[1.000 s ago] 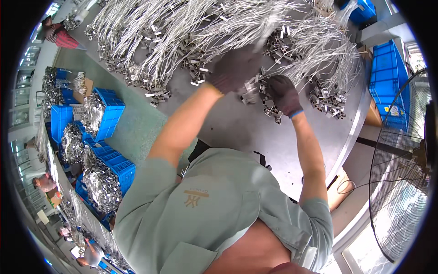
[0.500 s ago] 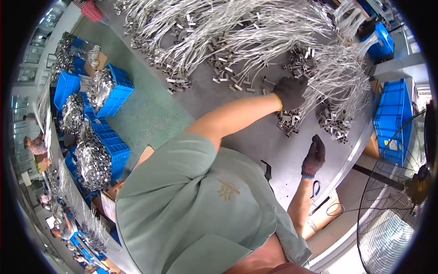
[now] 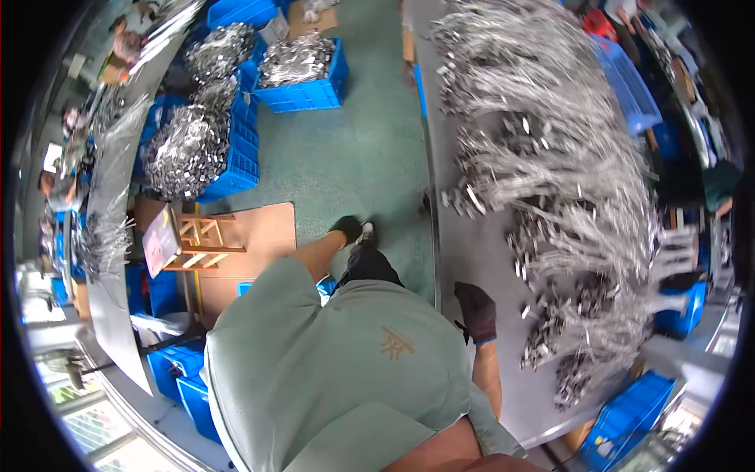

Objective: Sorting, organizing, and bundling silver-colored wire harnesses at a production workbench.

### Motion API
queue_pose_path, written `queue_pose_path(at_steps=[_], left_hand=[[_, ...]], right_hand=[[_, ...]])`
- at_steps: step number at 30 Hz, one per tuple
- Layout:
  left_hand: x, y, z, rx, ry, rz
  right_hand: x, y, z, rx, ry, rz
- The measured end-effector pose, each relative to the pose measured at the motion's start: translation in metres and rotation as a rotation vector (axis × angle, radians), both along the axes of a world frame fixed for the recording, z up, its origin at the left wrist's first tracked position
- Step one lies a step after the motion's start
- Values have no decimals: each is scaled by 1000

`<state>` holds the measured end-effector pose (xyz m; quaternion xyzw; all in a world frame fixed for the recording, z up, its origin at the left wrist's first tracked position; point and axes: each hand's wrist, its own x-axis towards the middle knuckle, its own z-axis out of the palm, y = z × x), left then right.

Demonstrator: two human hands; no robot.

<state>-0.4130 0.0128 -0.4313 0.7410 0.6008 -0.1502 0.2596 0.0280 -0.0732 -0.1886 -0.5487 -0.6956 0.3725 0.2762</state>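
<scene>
- Your left hand hangs over the floor, gloved, holding nothing; finger spread unclear.
- Your right hand rests flat at the worktop near edge, empty.
- Cable bundles crowd the far side; a blind reach could snag them.

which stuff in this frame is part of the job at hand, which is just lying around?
In the job:
right hand, gloved, on the grey table
metal cable bundles piled on it
left hand, gloved, off the table

Lying about:
blue crates of metal parts
wooden stool
cardboard sheet
</scene>
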Motion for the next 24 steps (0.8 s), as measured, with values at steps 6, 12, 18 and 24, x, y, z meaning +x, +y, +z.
queue_pose_path(at_steps=[6, 12, 18, 24], left_hand=[[-171, -71, -37, -454, 295, -329], [-235, 27, 7, -212, 82, 8], [-263, 177, 16, 126, -299, 384], [-318, 250, -17, 241, -209, 286]], right_hand=[[-102, 96, -26, -124, -123, 179], [-235, 245, -18, 123, -388, 600], [-316, 371, -69, -108, -297, 634], [-378, 502, -116, -99, -577, 876]])
